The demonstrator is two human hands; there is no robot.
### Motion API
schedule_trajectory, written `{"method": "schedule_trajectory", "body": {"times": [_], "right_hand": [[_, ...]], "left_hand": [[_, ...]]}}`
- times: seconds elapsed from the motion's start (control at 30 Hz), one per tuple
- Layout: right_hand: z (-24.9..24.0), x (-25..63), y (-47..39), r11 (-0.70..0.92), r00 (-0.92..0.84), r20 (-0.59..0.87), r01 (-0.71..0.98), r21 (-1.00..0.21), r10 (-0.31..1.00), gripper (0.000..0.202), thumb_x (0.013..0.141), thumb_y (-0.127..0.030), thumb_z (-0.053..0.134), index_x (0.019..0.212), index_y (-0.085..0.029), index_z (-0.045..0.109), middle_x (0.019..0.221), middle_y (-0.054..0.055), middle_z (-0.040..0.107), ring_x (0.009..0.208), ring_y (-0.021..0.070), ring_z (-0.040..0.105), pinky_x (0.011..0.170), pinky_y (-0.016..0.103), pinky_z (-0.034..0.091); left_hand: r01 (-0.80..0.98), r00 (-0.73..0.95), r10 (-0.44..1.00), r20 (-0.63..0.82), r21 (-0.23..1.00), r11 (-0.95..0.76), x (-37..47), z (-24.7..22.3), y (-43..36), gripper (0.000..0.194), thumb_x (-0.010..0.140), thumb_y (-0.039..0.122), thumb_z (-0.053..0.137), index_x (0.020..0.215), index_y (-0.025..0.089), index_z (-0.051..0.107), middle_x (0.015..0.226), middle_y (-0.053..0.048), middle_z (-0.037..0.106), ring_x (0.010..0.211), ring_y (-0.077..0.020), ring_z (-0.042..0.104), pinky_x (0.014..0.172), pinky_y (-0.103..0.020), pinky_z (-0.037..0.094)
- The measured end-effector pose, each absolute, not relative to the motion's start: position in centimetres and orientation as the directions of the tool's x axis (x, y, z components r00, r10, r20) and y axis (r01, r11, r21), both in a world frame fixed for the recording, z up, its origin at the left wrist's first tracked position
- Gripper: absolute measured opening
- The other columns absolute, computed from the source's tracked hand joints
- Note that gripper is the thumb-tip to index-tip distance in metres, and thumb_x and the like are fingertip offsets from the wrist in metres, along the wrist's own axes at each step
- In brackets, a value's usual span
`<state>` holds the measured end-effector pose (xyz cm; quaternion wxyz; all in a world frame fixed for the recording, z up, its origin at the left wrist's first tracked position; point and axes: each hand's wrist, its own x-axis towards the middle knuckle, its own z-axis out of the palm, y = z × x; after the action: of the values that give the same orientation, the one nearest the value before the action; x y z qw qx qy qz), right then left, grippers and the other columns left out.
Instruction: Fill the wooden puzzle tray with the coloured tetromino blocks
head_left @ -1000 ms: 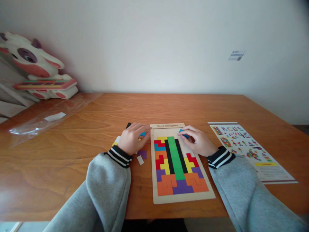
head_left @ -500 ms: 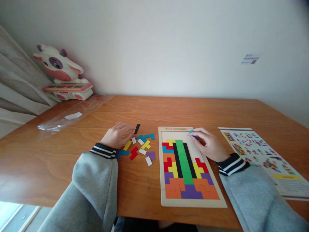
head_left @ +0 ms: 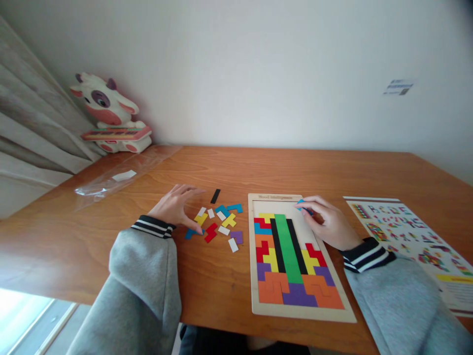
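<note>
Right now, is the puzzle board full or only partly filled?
Partly filled: the puzzle board shows bare wood at its upper right, where the right hand holds a blue piece.

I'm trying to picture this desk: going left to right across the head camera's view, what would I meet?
Cow plush toy → clear plastic bag → left hand → loose puzzle pieces → wooden puzzle board → right hand, pinching a blue piece → printed pattern sheet.

Big coloured letters A B C D E head the printed sheet (head_left: 414, 241); other print is too blurred.
</note>
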<state>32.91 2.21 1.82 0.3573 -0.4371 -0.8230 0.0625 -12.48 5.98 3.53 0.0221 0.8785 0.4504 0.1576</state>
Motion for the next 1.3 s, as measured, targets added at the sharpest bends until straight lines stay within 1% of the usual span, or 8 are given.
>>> {"method": "schedule_trajectory", "body": {"times": [0.3, 0.4, 0.53, 0.63, 0.77, 0.9, 1.1, 1.3], "right_hand": [[1.7, 32.9, 2.2, 0.611, -0.366, 0.525, 0.664, -0.431, 0.768, 0.019, 0.097, -0.029, 0.05, 0.105, -0.024, 0.067, 0.102, 0.008, 0.07, 0.095, 0.0226, 0.069, 0.086, 0.037, 0.057], [1.8, 32.8, 2.2, 0.616, -0.369, 0.529, 0.661, -0.429, 0.764, 0.019, 0.097, -0.028, 0.05, 0.105, -0.024, 0.067, 0.101, 0.008, 0.07, 0.095, 0.0226, 0.069, 0.086, 0.037, 0.057], [1.8, 32.7, 2.1, 0.606, -0.357, 0.526, 0.664, -0.438, 0.772, 0.02, 0.097, -0.031, 0.05, 0.104, -0.025, 0.067, 0.101, 0.008, 0.071, 0.094, 0.0233, 0.07, 0.083, 0.037, 0.058], [1.8, 32.7, 2.1, 0.599, -0.355, 0.517, 0.667, -0.444, 0.779, 0.021, 0.097, -0.031, 0.05, 0.108, -0.025, 0.067, 0.102, 0.009, 0.071, 0.09, 0.0226, 0.07, 0.077, 0.034, 0.058], [1.8, 32.7, 2.1, 0.581, -0.348, 0.504, 0.687, -0.435, 0.79, 0.028, 0.095, -0.029, 0.052, 0.12, -0.025, 0.062, 0.093, 0.006, 0.07, 0.076, 0.02, 0.069, 0.07, 0.033, 0.059], [1.5, 32.8, 2.2, 0.568, -0.328, 0.505, 0.688, -0.451, 0.798, 0.033, 0.095, -0.03, 0.054, 0.127, -0.023, 0.058, 0.094, 0.006, 0.073, 0.079, 0.0202, 0.071, 0.076, 0.036, 0.06], [1.1, 32.9, 2.3, 0.552, -0.297, 0.511, 0.687, -0.472, 0.807, 0.023, 0.094, -0.039, 0.06, 0.11, -0.023, 0.066, 0.094, 0.007, 0.077, 0.078, 0.0215, 0.074, 0.075, 0.038, 0.063], [1.3, 32.9, 2.3, 0.551, -0.286, 0.525, 0.695, -0.463, 0.802, 0.025, 0.094, -0.039, 0.06, 0.112, -0.022, 0.066, 0.095, 0.007, 0.077, 0.079, 0.0216, 0.074, 0.073, 0.037, 0.063]], "left_hand": [[0.832, 0.485, 0.839, 0.249, 0.164, -0.53, -12.8, 2.7, 6.1, 0.105, 0.048, 0.082, 0.078, 0.132, 0.021, 0.06, 0.123, -0.014, 0.064, 0.113, -0.035, 0.06, 0.103, -0.049, 0.047], [0.818, 0.504, 0.825, 0.257, 0.167, -0.551, -11.9, 2.4, 6.2, 0.093, 0.056, 0.081, 0.075, 0.127, 0.021, 0.064, 0.12, -0.013, 0.066, 0.111, -0.0328, 0.062, 0.102, -0.048, 0.048], [0.754, 0.559, 0.764, 0.323, 0.185, -0.63, -10.3, 2.6, 6.0, 0.066, 0.076, 0.072, 0.069, 0.118, 0.022, 0.069, 0.114, -0.011, 0.07, 0.105, -0.0278, 0.065, 0.097, -0.043, 0.051], [0.689, 0.618, 0.707, 0.345, 0.196, -0.698, -9.1, 3.0, 5.5, 0.053, 0.081, 0.064, 0.069, 0.113, 0.022, 0.071, 0.11, -0.009, 0.072, 0.099, -0.0246, 0.067, 0.093, -0.039, 0.054], [0.66, 0.637, 0.679, 0.365, 0.197, -0.725, -8.3, 3.1, 5.1, 0.041, 0.088, 0.055, 0.066, 0.111, 0.022, 0.072, 0.1, -0.007, 0.075, 0.091, -0.0217, 0.07, 0.086, -0.035, 0.056], [0.672, 0.619, 0.682, 0.388, 0.187, -0.716, -8.1, 2.8, 5.1, 0.036, 0.093, 0.05, 0.06, 0.114, 0.022, 0.071, 0.093, -0.006, 0.076, 0.084, -0.02, 0.072, 0.079, -0.032, 0.056], [0.656, 0.63, 0.656, 0.416, 0.168, -0.736, -7.4, 2.8, 4.8, 0.026, 0.096, 0.04, 0.059, 0.11, 0.022, 0.071, 0.092, -0.004, 0.076, 0.082, -0.0187, 0.072, 0.076, -0.029, 0.056], [0.65, 0.637, 0.652, 0.411, 0.168, -0.741, -7.2, 2.7, 4.7, 0.027, 0.096, 0.04, 0.058, 0.11, 0.021, 0.071, 0.092, -0.005, 0.076, 0.081, -0.018, 0.072, 0.075, -0.029, 0.057]]}}
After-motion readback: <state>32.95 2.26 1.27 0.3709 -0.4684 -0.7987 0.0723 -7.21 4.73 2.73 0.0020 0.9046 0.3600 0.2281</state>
